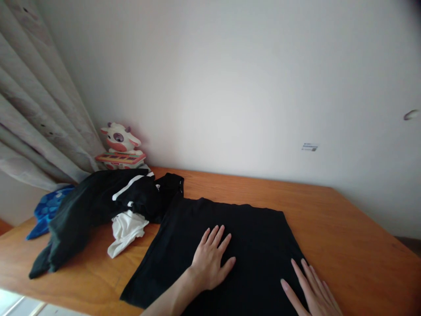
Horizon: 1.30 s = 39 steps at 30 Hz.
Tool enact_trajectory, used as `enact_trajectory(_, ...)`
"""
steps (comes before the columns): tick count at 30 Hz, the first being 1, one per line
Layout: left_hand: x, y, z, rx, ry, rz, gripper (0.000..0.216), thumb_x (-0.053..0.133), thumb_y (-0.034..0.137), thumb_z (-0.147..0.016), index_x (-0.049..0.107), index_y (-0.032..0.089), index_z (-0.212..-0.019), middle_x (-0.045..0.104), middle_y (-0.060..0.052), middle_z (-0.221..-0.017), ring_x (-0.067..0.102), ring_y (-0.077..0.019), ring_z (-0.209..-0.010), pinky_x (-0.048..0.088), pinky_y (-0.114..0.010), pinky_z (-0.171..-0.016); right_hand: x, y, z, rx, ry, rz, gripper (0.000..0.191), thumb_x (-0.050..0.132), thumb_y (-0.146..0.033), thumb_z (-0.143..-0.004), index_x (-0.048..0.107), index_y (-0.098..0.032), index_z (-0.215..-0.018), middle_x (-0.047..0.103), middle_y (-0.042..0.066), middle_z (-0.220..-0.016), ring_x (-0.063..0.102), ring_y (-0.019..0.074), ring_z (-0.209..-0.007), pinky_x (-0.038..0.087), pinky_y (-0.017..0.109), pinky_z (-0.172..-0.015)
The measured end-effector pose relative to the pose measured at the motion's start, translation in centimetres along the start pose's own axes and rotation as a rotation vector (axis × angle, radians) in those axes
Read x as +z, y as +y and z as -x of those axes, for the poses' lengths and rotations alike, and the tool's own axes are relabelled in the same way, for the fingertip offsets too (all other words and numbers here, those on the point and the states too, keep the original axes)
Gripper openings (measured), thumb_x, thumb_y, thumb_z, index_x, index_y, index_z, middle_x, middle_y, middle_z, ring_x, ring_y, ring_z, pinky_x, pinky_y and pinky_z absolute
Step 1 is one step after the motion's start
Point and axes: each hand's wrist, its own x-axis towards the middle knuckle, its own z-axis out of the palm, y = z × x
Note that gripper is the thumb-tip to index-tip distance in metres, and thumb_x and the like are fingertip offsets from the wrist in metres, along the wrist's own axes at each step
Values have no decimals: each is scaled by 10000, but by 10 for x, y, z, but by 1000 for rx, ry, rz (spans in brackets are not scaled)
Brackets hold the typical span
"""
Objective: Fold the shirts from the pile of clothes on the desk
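A black garment (253, 245), which looks like a skirt or the body of a shirt, lies spread flat on the wooden table (348, 237). Its lower part runs out of the picture. On the middle of the cloth rests my left hand (210, 262), palm down with the fingers spread. My right hand (312, 287) lies over the garment's right edge, fingers stretched out, partly cut off by the bottom of the view. Neither hand grips the fabric.
At the left lies a heap of dark clothes (95, 202), with a white cloth (126, 230) and a blue patterned cloth (51, 210) beside it. Behind stands a cow toy (120, 142) with a keyboard. A curtain (42, 96) hangs at the left; a wall (230, 87) closes off the back.
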Motion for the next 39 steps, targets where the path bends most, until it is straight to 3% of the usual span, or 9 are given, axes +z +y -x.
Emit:
enact_trajectory(6,-5,-31,9,-36,2,-41,708,336,652,-1005,324,247,-1585,275,-114,-1657,309,-296,-1512,263,-513,-1232,-8,-4,-2,102,-21,-115,504,348,-546,-946,733,-359,-1210,573,26,-1474,334,401,-1480,370,718,-1104)
enact_trajectory(10,-3,-41,15,-55,50,-75,690,337,625,-1017,286,257,-1598,245,-93,-1668,270,-303,-1525,259,-526,-1233,-12,-12,-12,271,107,-267,670,299,-757,-886,759,-337,-1132,640,70,-1392,419,433,-1421,273,773,-1123)
enact_trajectory(13,-2,-40,16,-52,44,-78,684,338,614,-1020,272,261,-1603,236,-90,-1671,261,-303,-1528,256,-527,-1233,-28,-42,-38,465,216,-466,723,299,-775,-897,675,-295,-1285,599,104,-1441,419,437,-1420,230,784,-1132)
enact_trajectory(14,-3,-40,16,-50,38,-77,686,337,614,-1021,271,257,-1603,234,-93,-1671,263,-303,-1528,256,-526,-1233,-36,-58,-50,483,245,-497,709,264,-714,-947,555,-281,-1428,548,97,-1496,429,382,-1430,324,709,-1136)
enact_trajectory(17,-3,-38,16,-52,37,-78,688,336,614,-1020,283,245,-1599,240,-98,-1670,269,-300,-1527,255,-521,-1234,-55,-115,-89,383,180,-652,606,218,-544,-1035,287,-305,-1588,355,32,-1635,325,251,-1503,343,528,-1199)
enact_trajectory(19,-3,-38,16,-57,47,-81,686,341,611,-1020,295,241,-1595,256,-100,-1667,270,-298,-1527,257,-519,-1234,-61,-148,-109,167,66,-613,641,305,-562,-1024,236,-303,-1607,228,29,-1682,196,258,-1546,201,543,-1251)
enact_trajectory(22,-2,-38,16,-60,60,-79,677,351,607,-1018,308,248,-1590,272,-99,-1662,274,-301,-1526,255,-529,-1232,-55,-176,-127,-26,-177,-437,929,506,-731,-886,217,-236,-1617,152,88,-1688,117,326,-1554,87,599,-1251)
enact_trajectory(26,-2,-38,15,-64,58,-70,678,358,612,-1013,318,253,-1587,282,-96,-1660,275,-308,-1524,245,-538,-1233,-43,-182,-129,-48,-332,-279,1162,530,-891,-731,220,-201,-1613,78,94,-1685,72,371,-1553,25,615,-1244)
enact_trajectory(39,-11,-63,23,-133,74,-140,637,361,609,-1017,373,281,-1563,305,-82,-1652,317,-302,-1508,288,-537,-1215,-47,-158,-122,-26,-271,-282,845,418,-759,-919,247,-292,-1601,139,34,-1683,180,301,-1546,161,534,-1264)
